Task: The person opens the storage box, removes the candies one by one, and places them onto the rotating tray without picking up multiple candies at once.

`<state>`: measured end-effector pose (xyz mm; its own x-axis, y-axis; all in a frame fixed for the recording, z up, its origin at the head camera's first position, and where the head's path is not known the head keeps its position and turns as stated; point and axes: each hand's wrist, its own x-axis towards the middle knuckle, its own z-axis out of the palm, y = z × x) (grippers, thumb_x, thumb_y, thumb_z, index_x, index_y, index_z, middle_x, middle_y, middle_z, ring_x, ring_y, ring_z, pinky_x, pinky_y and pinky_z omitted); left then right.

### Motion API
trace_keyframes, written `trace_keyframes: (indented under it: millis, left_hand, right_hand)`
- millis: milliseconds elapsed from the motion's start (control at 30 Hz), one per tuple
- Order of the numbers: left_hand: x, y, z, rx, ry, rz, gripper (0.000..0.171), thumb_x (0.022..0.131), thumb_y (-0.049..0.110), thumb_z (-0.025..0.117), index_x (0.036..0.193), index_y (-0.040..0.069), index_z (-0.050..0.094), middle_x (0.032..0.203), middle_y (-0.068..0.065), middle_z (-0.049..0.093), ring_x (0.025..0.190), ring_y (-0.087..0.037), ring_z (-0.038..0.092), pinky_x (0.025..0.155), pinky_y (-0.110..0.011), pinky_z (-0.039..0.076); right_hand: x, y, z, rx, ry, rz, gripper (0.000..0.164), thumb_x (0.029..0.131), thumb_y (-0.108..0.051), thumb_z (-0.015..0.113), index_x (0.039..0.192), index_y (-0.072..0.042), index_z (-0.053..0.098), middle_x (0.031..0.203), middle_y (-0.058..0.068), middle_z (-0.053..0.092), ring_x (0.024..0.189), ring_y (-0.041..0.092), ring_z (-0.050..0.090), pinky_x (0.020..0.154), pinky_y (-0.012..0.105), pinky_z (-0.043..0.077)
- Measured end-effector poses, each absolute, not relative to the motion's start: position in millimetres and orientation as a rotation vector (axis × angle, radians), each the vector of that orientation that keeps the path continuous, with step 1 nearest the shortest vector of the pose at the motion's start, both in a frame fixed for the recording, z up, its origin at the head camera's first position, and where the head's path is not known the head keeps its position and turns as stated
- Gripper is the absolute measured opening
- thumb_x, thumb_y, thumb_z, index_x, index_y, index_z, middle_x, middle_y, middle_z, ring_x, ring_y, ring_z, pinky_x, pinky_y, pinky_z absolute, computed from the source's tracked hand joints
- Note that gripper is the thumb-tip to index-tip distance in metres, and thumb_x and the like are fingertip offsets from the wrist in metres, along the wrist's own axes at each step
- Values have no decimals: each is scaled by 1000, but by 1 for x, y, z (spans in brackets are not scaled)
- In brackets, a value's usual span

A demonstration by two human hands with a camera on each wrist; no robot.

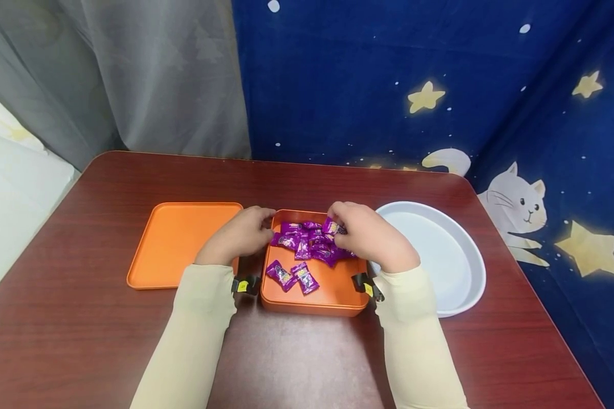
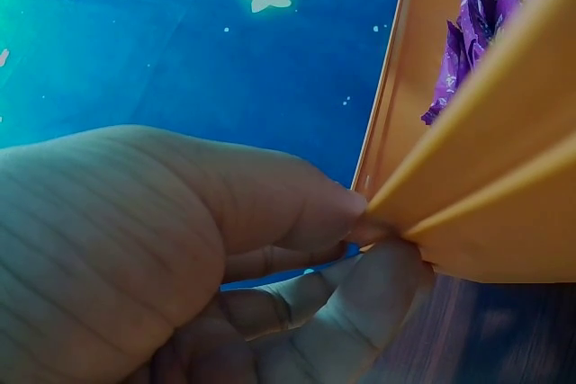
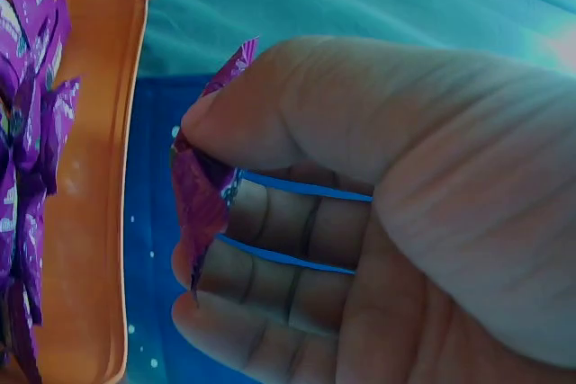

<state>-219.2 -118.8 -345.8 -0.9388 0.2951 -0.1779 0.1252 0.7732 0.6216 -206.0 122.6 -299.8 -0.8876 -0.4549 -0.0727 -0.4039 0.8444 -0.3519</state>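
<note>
An orange square box stands in front of me with several purple wrapped candies inside. Most are heaped toward its far side, and two lie nearer its front. At the box's left edge, my left hand pinches the rim between thumb and fingers. Over the far right part of the box, my right hand holds one purple wrapped candy. The thumb presses it against the fingers, and both wrapper ends stick out.
An orange lid-like tray lies to the left of the box, partly behind my left arm. To the right is a round white dish, overlapped by my right hand and sleeve. Everything stands on a dark red wooden table, with curtains behind.
</note>
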Motion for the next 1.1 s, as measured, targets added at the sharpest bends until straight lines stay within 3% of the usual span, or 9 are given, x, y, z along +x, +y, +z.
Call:
trace_keyframes:
  millis: [300,533,733,1100]
  left_hand:
    - [-219,-121,-346,326,2708,920,53,87,14,60,136,1,46,123,-19,53,100,-29,53,92,-51,48]
    - [-218,-121,-347,314,2689,925,53,87,14,60,137,2,45,124,-19,54,102,-29,54,92,-51,48]
    - [-219,-119,-347,316,2693,928,53,87,15,60,137,2,45,124,-18,54,101,-29,54,91,-50,49]
    - [-219,-118,-349,310,2705,934,53,87,16,61,136,2,46,120,-18,54,101,-28,55,90,-50,49]
  right_hand:
    - [-209,143,-300,-566,2875,-555,38,80,-12,66,117,-9,55,86,5,58,79,20,52,75,37,51]
    - [-214,169,-302,-448,2860,-589,44,82,-12,63,125,-9,52,95,8,60,82,23,53,69,38,52]
    - [-217,193,-305,-290,2859,-567,44,83,-13,62,125,-12,52,99,10,61,86,25,55,73,42,54]
    - [-223,218,-319,-286,2879,-466,44,81,-13,64,123,-6,54,96,13,61,84,26,54,71,41,52]
